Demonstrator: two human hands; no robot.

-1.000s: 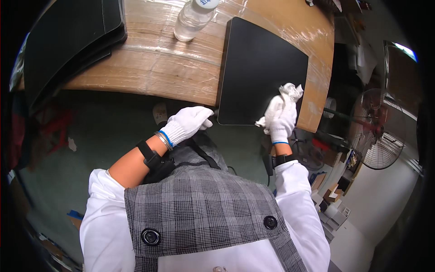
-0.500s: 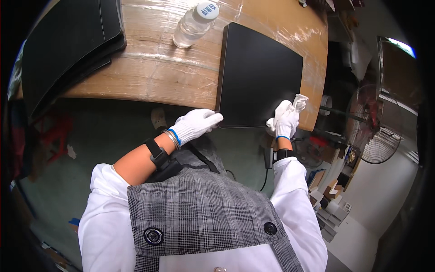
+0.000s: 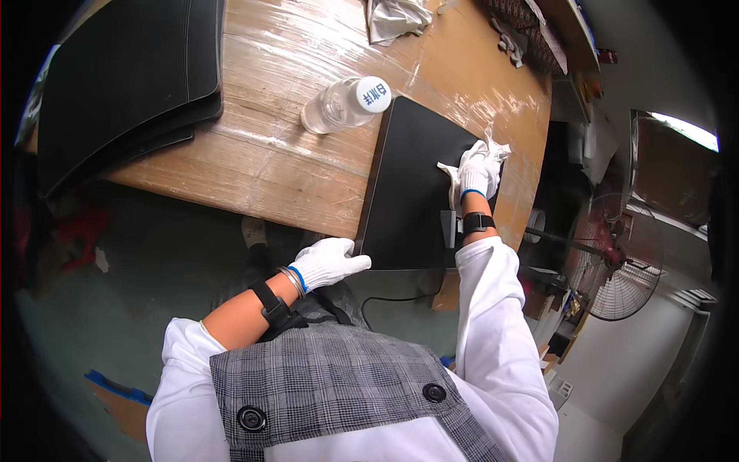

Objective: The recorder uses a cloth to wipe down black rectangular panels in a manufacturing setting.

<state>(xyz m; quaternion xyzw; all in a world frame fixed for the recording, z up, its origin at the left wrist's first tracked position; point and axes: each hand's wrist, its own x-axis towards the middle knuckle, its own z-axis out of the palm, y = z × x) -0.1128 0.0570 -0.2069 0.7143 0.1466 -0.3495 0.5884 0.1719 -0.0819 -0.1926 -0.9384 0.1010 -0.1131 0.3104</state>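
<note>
A flat black panel (image 3: 408,189) with a dark, smooth face lies at the near edge of the table, its near side overhanging. At its near left corner, my left hand (image 3: 331,264) in a white knit glove grips the edge, thumb on top. My right hand (image 3: 479,171), gloved alike, presses a crumpled white cloth (image 3: 449,174) onto the panel near its right edge. Cloth ends stick out on both sides of the fingers, which partly hide it. Just beyond the panel's far left corner, a clear bottle (image 3: 331,109) with a white cap stands on the table.
Plastic film covers the wooden table (image 3: 300,185). Several dark panels (image 3: 131,85) lie stacked at the left. A white rag (image 3: 396,19) lies at the far side, with a grey rag (image 3: 510,42) to its right. To the right of the table is a fan (image 3: 616,258).
My right hand has slid the cloth from the panel's near right corner farther away along its right side. My left hand stays at the near left corner. The whole view has shifted.
</note>
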